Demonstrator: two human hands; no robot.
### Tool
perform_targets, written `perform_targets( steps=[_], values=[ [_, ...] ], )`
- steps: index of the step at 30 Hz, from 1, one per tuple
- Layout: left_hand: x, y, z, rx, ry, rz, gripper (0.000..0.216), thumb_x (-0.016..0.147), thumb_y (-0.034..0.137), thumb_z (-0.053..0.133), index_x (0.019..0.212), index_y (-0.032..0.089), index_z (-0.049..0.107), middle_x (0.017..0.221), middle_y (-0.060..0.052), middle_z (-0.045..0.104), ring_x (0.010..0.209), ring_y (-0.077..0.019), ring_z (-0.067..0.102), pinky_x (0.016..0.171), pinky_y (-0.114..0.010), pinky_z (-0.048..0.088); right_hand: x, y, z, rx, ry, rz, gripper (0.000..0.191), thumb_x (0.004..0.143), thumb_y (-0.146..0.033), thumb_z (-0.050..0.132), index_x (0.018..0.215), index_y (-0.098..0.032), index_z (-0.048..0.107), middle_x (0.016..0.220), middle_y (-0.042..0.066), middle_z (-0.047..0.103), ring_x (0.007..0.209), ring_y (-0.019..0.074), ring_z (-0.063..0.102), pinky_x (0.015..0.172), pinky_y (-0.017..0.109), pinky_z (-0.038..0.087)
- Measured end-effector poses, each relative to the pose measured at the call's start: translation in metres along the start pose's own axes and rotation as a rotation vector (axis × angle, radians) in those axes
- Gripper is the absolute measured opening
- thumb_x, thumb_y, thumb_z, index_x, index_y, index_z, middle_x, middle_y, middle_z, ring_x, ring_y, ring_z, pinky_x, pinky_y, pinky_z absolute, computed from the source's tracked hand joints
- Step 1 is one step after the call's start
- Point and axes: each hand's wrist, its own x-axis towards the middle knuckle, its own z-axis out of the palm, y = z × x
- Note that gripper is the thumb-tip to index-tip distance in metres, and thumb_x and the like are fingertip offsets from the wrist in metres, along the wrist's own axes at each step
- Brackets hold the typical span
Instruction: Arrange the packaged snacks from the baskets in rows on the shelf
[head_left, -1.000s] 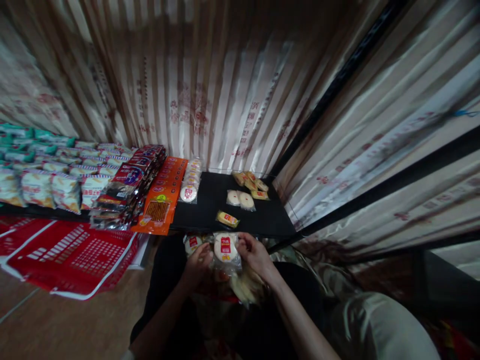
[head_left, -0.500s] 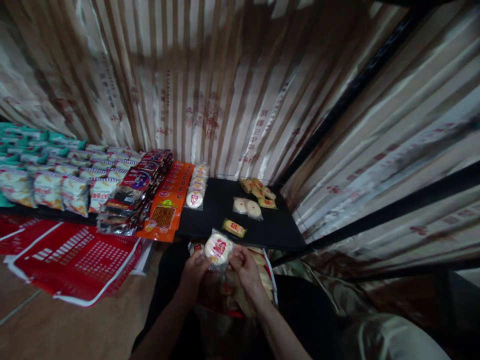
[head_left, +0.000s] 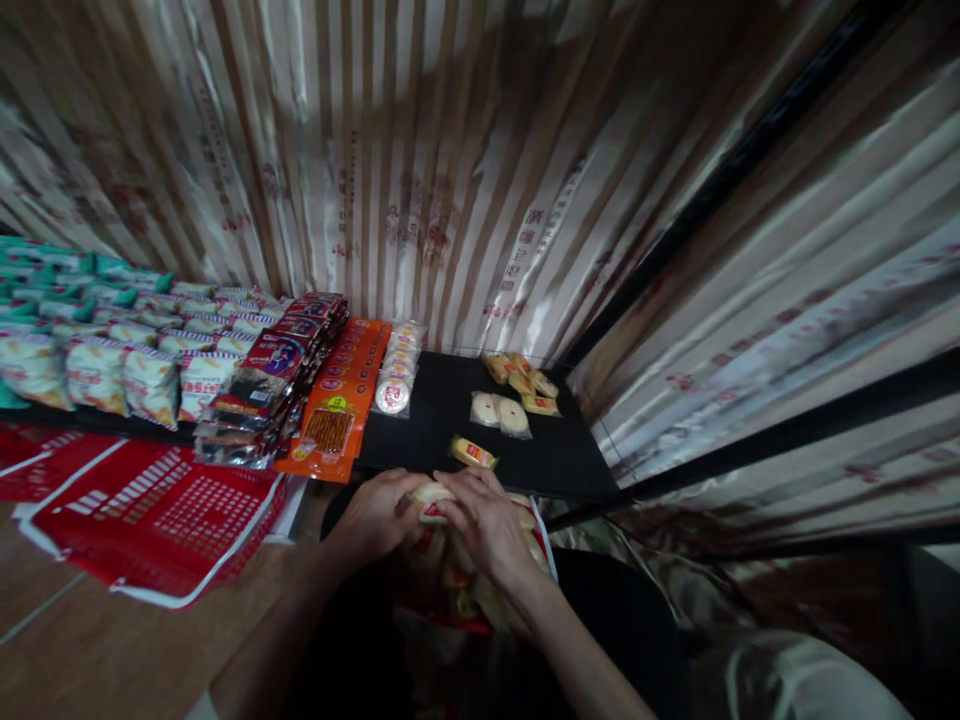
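Note:
Between my two hands is a round pale cracker in a clear wrapper with red print (head_left: 433, 500), tilted and partly covered by fingers. My left hand (head_left: 379, 512) is closed on its left side, and my right hand (head_left: 484, 515) grips it from the right and above. Below them a red basket (head_left: 480, 627) between my knees holds several more wrapped snacks, partly hidden by my hands. Just beyond my fingers, a yellow-wrapped snack (head_left: 472, 452) lies on the black shelf (head_left: 442, 400).
Farther back on the shelf lie a wrapped pair of round crackers (head_left: 500, 413) and several yellow packets (head_left: 521, 380). To the left stand a row of round crackers (head_left: 396, 375), orange packs (head_left: 337, 400), dark packs (head_left: 274, 370) and white bags (head_left: 150, 380). A red basket (head_left: 150, 520) sits lower left; black poles (head_left: 675, 245) slant at right.
My hands have closed in around the round cracker, which was held flat facing me and is now tilted, its printed face mostly covered. The view has shifted slightly.

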Motion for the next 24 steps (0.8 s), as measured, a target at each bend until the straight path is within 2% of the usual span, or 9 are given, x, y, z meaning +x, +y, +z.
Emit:
perform_targets(
  steps=[2, 4, 9, 11, 14, 16, 20, 24],
  values=[
    [0.003, -0.003, -0.002, 0.039, 0.038, -0.005, 0.025, 0.08, 0.019, 0.047, 0.096, 0.024, 0.066, 0.09, -0.002, 0.068, 0.087, -0.0176, 0.062, 0.079, -0.028, 0.049, 0.003, 0.0, 0.002, 0.026, -0.012, 0.056, 0.025, 0.085, -0.027, 0.056, 0.107, -0.025, 0.066, 0.095, 0.006, 0.069, 0.094, 0.0229, 0.056, 0.084, 0.038, 0.048],
    [0.005, -0.007, 0.0, 0.066, 0.149, -0.005, 0.027, 0.081, 0.019, 0.047, 0.101, 0.023, 0.064, 0.095, -0.003, 0.068, 0.091, -0.0184, 0.061, 0.082, -0.03, 0.049, 0.006, 0.004, 0.01, 0.085, 0.012, 0.16, 0.019, 0.081, -0.027, 0.059, 0.097, -0.024, 0.069, 0.091, 0.006, 0.069, 0.091, 0.0231, 0.058, 0.082, 0.037, 0.047],
    [0.004, -0.011, 0.02, 0.174, 0.668, -0.081, 0.032, 0.082, 0.016, 0.045, 0.11, 0.019, 0.06, 0.117, -0.01, 0.059, 0.107, -0.0224, 0.054, 0.091, -0.037, 0.046, 0.024, 0.02, 0.044, 0.549, 0.067, 0.43, 0.02, 0.078, -0.033, 0.057, 0.091, -0.02, 0.066, 0.08, 0.003, 0.069, 0.072, 0.0175, 0.062, 0.069, 0.03, 0.05],
    [0.003, -0.011, 0.03, 0.223, 0.767, -0.074, 0.031, 0.083, 0.015, 0.044, 0.109, 0.018, 0.06, 0.121, -0.012, 0.055, 0.109, -0.0238, 0.052, 0.092, -0.039, 0.046, 0.037, 0.024, 0.056, 0.69, 0.093, 0.475, 0.021, 0.075, -0.035, 0.058, 0.087, -0.019, 0.064, 0.075, 0.002, 0.067, 0.069, 0.0166, 0.062, 0.065, 0.028, 0.05],
    [0.005, -0.014, 0.043, 0.233, 0.758, 0.005, 0.032, 0.083, 0.013, 0.043, 0.111, 0.014, 0.059, 0.124, -0.015, 0.052, 0.115, -0.0256, 0.047, 0.097, -0.042, 0.043, 0.057, 0.028, 0.068, 0.778, 0.107, 0.486, 0.02, 0.072, -0.035, 0.058, 0.082, -0.018, 0.063, 0.071, 0.0, 0.065, 0.066, 0.0147, 0.06, 0.062, 0.025, 0.049],
    [0.011, -0.022, 0.051, 0.229, 0.736, 0.009, 0.035, 0.083, 0.013, 0.042, 0.116, 0.013, 0.056, 0.127, -0.015, 0.051, 0.121, -0.0267, 0.043, 0.1, -0.044, 0.04, 0.071, 0.03, 0.077, 0.758, 0.111, 0.504, 0.019, 0.071, -0.035, 0.058, 0.08, -0.018, 0.063, 0.069, -0.002, 0.063, 0.061, 0.0128, 0.057, 0.059, 0.024, 0.047],
    [0.03, -0.045, 0.065, 0.241, 0.712, -0.096, 0.04, 0.082, 0.011, 0.041, 0.121, 0.012, 0.053, 0.132, -0.014, 0.049, 0.127, -0.0283, 0.038, 0.104, -0.047, 0.037, 0.096, 0.038, 0.097, 0.69, 0.113, 0.622, 0.017, 0.071, -0.032, 0.057, 0.08, -0.018, 0.062, 0.061, -0.004, 0.059, 0.055, 0.0112, 0.053, 0.054, 0.021, 0.043],
    [0.05, -0.061, 0.071, 0.239, 0.695, -0.176, 0.045, 0.08, 0.008, 0.04, 0.124, 0.009, 0.05, 0.136, -0.015, 0.046, 0.132, -0.0287, 0.032, 0.107, -0.047, 0.035, 0.116, 0.045, 0.111, 0.585, 0.101, 0.678, 0.016, 0.073, -0.03, 0.057, 0.084, -0.02, 0.063, 0.063, -0.005, 0.06, 0.058, 0.0114, 0.054, 0.055, 0.021, 0.042]
  ],
)
